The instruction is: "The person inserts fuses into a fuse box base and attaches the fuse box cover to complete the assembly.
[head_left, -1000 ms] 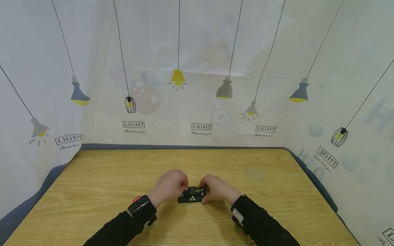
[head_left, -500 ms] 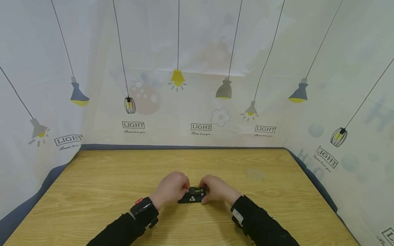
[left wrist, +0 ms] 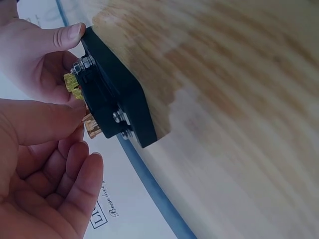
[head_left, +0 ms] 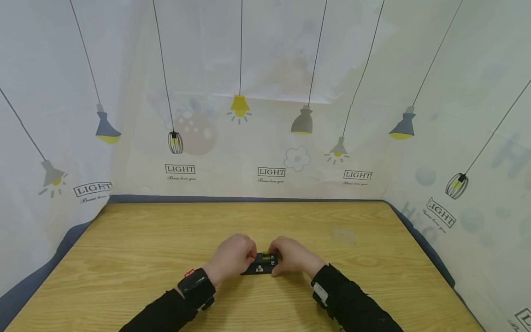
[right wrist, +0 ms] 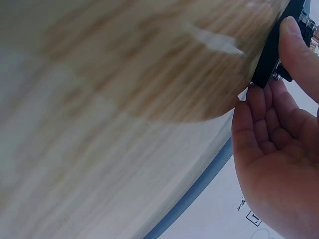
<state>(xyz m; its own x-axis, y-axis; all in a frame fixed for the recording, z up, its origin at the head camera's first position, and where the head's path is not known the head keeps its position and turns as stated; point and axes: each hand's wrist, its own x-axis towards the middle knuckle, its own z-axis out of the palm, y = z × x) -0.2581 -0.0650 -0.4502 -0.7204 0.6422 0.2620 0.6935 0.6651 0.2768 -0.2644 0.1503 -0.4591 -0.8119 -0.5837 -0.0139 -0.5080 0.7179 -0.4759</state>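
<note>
A black fuse block (head_left: 260,269) with metal screw terminals is held on the wooden table between both hands. My right hand (head_left: 292,256) grips its right end, thumb on the near side and fingers behind. At the left part of the block, my left hand (head_left: 233,254) pinches a small orange, see-through blade fuse (left wrist: 91,126) between thumb and index finger. Its other fingers are loosely curled. A yellow blade fuse (left wrist: 73,85) sits in the block beside it. The thumb hides part of the orange fuse, so how deep it sits cannot be seen.
The wooden table (head_left: 166,226) spreads around the hands. A clear flat patch (head_left: 344,236) lies on it at the back right. Behind and at the sides stands a light curtain (head_left: 265,138) printed with lamps.
My left hand has shifted slightly right and toward me, now covering more of the block's left end. My right hand and the block stay in place.
</note>
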